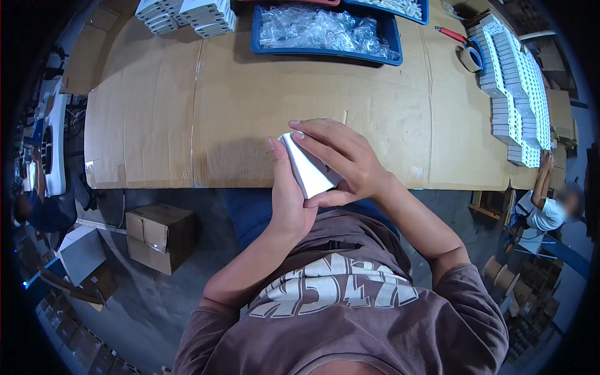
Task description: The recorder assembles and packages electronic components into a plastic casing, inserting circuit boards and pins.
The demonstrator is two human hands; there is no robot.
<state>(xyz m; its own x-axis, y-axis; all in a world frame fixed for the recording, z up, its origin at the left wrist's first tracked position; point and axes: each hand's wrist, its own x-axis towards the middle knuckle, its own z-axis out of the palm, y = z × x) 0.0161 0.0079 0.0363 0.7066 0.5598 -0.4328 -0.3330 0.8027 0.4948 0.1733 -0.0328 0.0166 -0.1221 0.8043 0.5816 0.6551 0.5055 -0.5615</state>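
Between my two hands is a small white box (306,170), held tilted over the near edge of the table. My left hand (289,187) presses along its left side, with the thumb near the top. My right hand (350,159) wraps over its right side, the fingers reaching across the far end and the thumb at the near lower corner. Part of the box is hidden under my right fingers. The cardboard-covered table (250,125) lies just beyond my hands.
A blue tray (325,56) of clear plastic bags stands at the far side. White boxes are stacked far left (206,19) and right (515,87). Tape rolls (472,57) and a red-handled tool (451,34) lie nearby. A carton (160,237) sits on the floor. Other people are at both sides.
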